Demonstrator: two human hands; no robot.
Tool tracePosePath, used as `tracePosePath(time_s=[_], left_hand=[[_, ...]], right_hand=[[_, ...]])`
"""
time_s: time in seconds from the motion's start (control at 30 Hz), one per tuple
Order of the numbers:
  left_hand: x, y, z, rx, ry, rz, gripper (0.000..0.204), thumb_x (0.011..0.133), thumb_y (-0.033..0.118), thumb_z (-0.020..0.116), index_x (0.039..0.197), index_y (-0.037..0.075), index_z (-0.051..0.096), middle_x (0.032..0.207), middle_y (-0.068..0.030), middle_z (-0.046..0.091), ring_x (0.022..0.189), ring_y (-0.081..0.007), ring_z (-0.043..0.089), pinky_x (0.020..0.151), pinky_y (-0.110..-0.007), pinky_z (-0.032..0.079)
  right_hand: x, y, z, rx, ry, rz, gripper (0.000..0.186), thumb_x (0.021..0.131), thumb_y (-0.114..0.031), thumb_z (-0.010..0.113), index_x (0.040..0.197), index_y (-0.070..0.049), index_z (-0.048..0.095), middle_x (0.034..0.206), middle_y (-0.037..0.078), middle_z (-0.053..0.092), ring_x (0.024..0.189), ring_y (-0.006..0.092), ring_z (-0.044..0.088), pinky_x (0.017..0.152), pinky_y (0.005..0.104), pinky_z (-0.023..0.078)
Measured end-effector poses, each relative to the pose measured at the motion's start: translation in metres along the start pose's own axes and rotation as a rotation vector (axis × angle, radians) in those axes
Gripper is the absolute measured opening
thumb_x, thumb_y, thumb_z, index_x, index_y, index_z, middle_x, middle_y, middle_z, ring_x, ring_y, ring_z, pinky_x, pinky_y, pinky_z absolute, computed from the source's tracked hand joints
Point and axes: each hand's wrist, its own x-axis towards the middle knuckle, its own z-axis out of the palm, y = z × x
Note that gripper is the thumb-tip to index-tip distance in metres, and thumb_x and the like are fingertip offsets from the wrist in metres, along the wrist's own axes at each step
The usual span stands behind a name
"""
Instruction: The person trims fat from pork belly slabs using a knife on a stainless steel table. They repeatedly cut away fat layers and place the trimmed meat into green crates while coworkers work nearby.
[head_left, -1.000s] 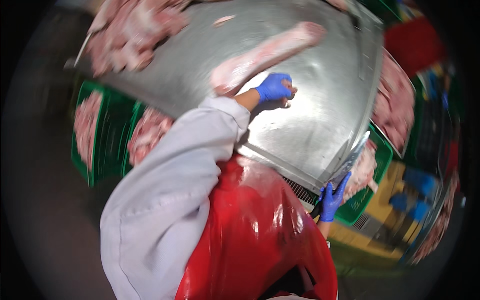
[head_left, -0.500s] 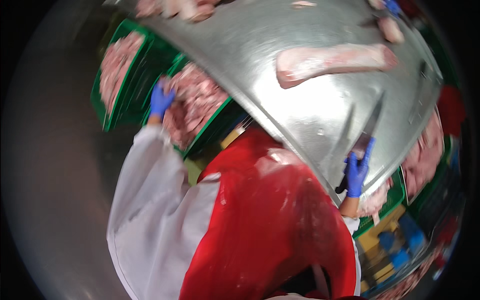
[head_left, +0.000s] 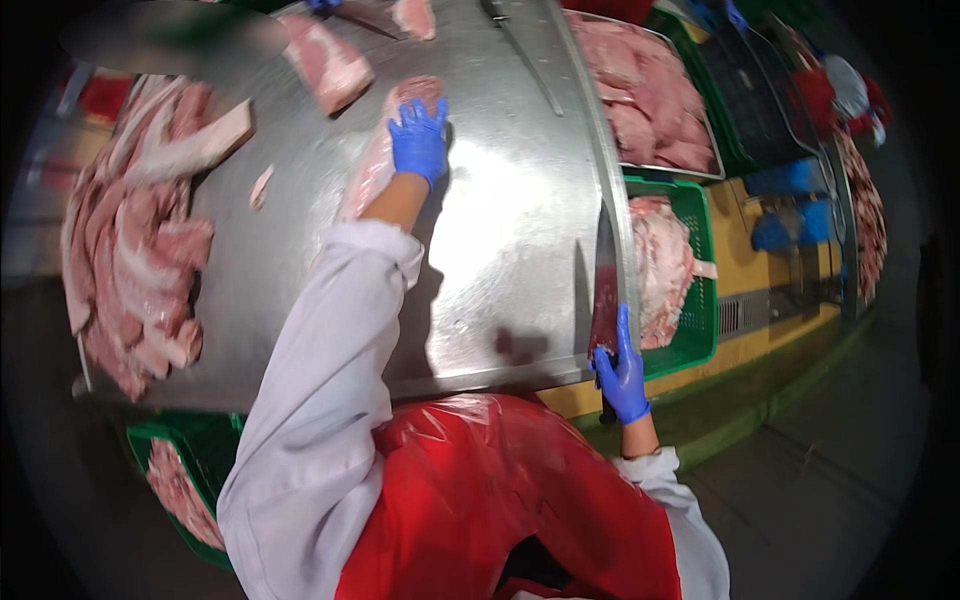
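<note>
My left hand [head_left: 420, 140], in a blue glove, rests with spread fingers on a long pale pink piece of meat [head_left: 363, 189] lying on the steel table [head_left: 300, 320]. My right hand [head_left: 620, 372], gloved likewise, grips a long knife [head_left: 604, 275] at the table's right edge, index finger stretched along it, blade pointing away from me. A small scrap [head_left: 261, 188] lies left of the long piece. A heap of meat strips [head_left: 140, 240] covers the left side; another cut [head_left: 328, 66] is at the top.
A co-worker's gloved hand [head_left: 322, 6] and blade are at the top, near a second knife [head_left: 530, 62]. At right are a tray of meat [head_left: 640, 100], a green crate [head_left: 700, 320] and another person [head_left: 850, 95] farther off. Another crate of trimmings [head_left: 180, 485] sits low on the left.
My left hand held small pieces, went to a left crate, and is now spread on the long piece. My view has turned. My right hand still has the knife.
</note>
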Motion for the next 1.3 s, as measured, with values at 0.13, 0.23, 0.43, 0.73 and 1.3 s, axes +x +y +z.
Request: tracePosePath(time_s=[0.13,0.23,0.43,0.73,1.3], left_hand=[[0.09,0.013,0.076,0.323,-0.252,-0.091,0.032,0.094,0.018,0.052,0.124,0.017,0.064,0.123,-0.0274,0.06,0.11,-0.0449,0.062,0.074,-0.068,0.048],[0.124,0.016,0.072,0.262,-0.489,-0.101,0.022,0.09,0.014,0.056,0.098,0.013,0.076,0.103,-0.021,0.072,0.095,-0.0413,0.071,0.064,-0.064,0.053],[0.064,0.024,0.024,-0.141,-0.336,0.212,0.019,0.089,0.019,0.059,0.094,0.005,0.07,0.094,-0.0257,0.071,0.09,-0.0441,0.07,0.078,-0.051,0.057],[-0.04,0.117,-0.143,-0.144,-0.829,0.199,0.044,0.092,0.03,0.055,0.119,-0.004,0.051,0.099,-0.0315,0.069,0.1,-0.0463,0.067,0.087,-0.052,0.053],[-0.069,0.1,-0.102,-0.542,-0.65,0.051,0.04,0.092,0.032,0.05,0.109,-0.003,0.057,0.101,-0.0362,0.066,0.099,-0.0514,0.064,0.087,-0.054,0.051]], right_hand=[[-0.064,0.023,-0.032,0.072,0.262,0.112,0.081,0.095,-0.003,0.054,0.163,-0.017,0.013,0.069,0.002,0.061,0.053,0.0077,0.05,0.049,0.0258,0.045],[-0.117,0.042,-0.036,0.187,0.462,0.264,0.084,0.093,-0.001,0.055,0.163,-0.02,0.014,0.08,0.002,0.062,0.058,0.0077,0.052,0.052,0.0245,0.047],[-0.134,0.086,-0.027,0.112,0.572,0.31,0.081,0.091,-0.003,0.054,0.163,-0.017,0.019,0.079,0.006,0.064,0.062,0.0099,0.054,0.058,0.0267,0.048],[0.018,0.104,-0.04,0.175,0.223,-0.129,0.079,0.093,-0.011,0.056,0.162,-0.015,0.018,0.088,0.01,0.067,0.062,0.0122,0.056,0.06,0.0289,0.05],[0.098,0.011,0.051,0.371,-0.401,-0.149,0.086,0.091,-0.005,0.056,0.163,-0.02,0.01,0.07,0.011,0.063,0.056,0.0168,0.062,0.053,0.0323,0.054]])
